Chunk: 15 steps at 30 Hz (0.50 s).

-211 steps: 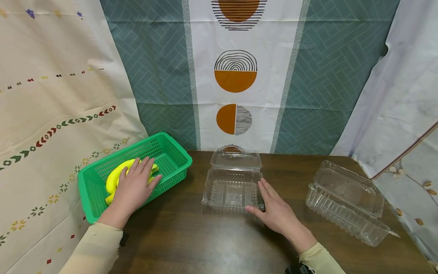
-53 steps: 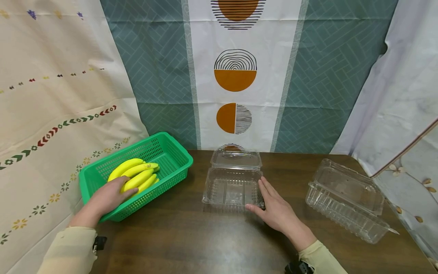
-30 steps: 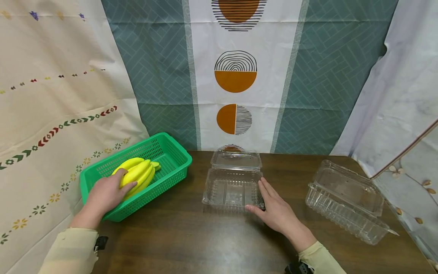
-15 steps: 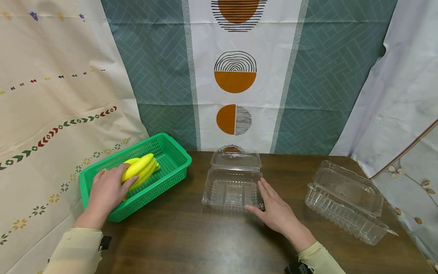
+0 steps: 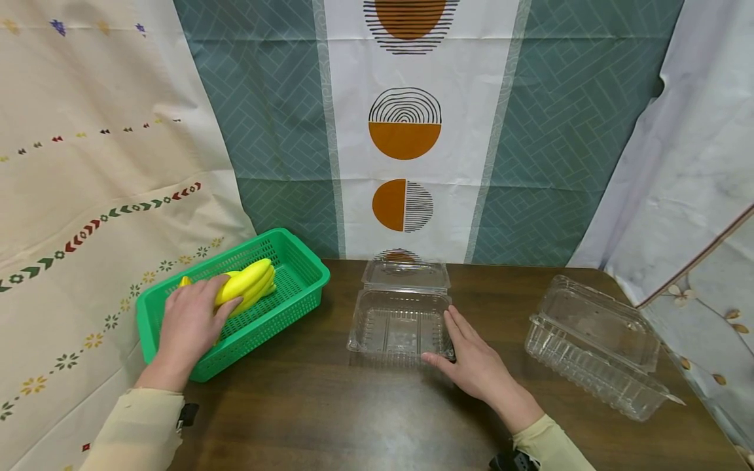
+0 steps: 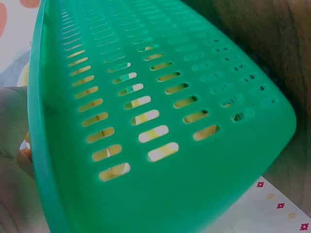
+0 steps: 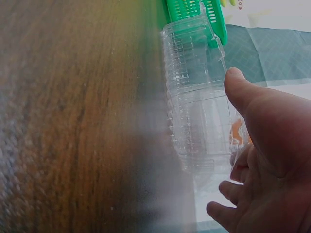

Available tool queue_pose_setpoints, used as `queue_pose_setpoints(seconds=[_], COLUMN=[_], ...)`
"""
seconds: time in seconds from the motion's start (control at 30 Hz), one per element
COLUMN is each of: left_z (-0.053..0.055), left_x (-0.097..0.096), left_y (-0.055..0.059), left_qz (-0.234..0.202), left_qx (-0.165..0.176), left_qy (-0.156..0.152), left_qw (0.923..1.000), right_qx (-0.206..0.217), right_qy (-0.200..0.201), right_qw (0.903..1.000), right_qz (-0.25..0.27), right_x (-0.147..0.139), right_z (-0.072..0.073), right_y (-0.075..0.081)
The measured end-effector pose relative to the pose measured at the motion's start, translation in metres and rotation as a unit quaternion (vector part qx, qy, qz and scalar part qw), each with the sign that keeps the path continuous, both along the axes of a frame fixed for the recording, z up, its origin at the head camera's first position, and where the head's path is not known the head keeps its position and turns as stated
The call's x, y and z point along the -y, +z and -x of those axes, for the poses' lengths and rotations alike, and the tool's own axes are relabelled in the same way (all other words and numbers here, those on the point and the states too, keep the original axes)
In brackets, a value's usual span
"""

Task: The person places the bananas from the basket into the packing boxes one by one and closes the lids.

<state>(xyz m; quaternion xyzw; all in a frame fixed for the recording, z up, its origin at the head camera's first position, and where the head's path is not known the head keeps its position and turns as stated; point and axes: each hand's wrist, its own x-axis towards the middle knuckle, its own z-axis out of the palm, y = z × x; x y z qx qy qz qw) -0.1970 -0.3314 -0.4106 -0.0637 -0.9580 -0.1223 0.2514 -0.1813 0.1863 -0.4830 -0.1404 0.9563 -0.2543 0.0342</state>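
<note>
A bunch of yellow bananas [image 5: 250,282] lies inside the green slotted basket [image 5: 288,313] at the left. My left hand [image 5: 190,324] grips the bunch near its front end, thumb on the side towards me. Beyond the knuckles a separate yellow tip [image 5: 185,281] shows. The left wrist view is mostly basket wall [image 6: 194,194], with yellow seen through its slots. In the middle, a clear plastic clamshell box [image 5: 400,320] stands with its lid raised. My right hand [image 5: 477,360], fingers straight, rests against its right side; the right wrist view shows the thumb at the box's edge.
A second clear clamshell box [image 5: 595,353], lid raised, stands at the table's right. The brown wooden table [image 5: 353,418] meets a patterned cloth [image 5: 406,203] at the back and side cloths left and right.
From lying over the bananas, my left hand moved to their front end and took hold. Over the last second it shifted the bunch back and right. The right hand has stayed still.
</note>
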Motion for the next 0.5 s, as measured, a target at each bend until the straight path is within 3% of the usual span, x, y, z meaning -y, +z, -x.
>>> queue_pose_setpoints(seconds=[0.5], left_z=[0.008], left_x=[-0.016], left_y=[0.006], left_qz=[-0.002], left_qx=[-0.028], left_qy=[-0.017], left_qw=[0.9995], right_qx=[0.004], right_qy=[-0.001], right_qw=[1.0], right_qz=[0.0], right_x=[0.0], right_z=[0.0], right_y=[0.0])
